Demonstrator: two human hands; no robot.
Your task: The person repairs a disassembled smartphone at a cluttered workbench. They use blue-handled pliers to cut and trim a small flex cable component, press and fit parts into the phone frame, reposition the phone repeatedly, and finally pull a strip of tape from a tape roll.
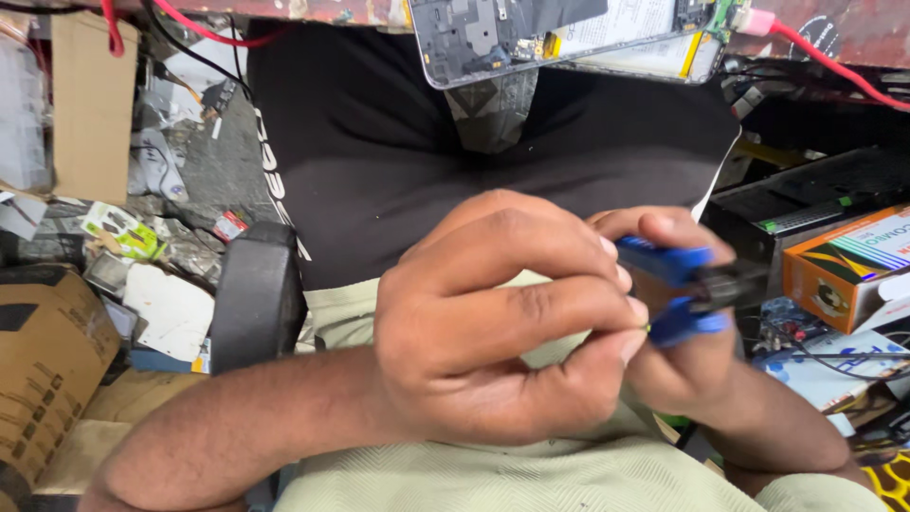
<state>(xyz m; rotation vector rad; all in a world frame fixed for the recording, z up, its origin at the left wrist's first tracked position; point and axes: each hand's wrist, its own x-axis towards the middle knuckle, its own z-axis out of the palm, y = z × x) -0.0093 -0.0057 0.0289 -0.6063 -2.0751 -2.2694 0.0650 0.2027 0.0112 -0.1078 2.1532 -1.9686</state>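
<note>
Your hands meet in the middle of the view, just above your lap. Left hand (pixel 493 322) is curled in front, fingers bent and closed tog., tips touching a very small thing at 3 o'clock of the hand; what it is, I cannot tell, too small. Right hand (pixel 692 332) is mostly hidden behind the left one; its thumb and fingers wrap around the blue-handled pliers (pixel 687 289), and the black head of the tool points to 3 o'clock, blurred.

At 12 o'clock an opened phone (pixel 559 33) lies at the edge of the surface, w/ a red cable (pixel 834 66) going from it to the right. At 3 o'clock stands an orange box (pixel 848 270). At 9 o'clock is a brown carton (pixel 43 365), and near it a black chair arm (pixel 256 294) just beside your left forearm.
</note>
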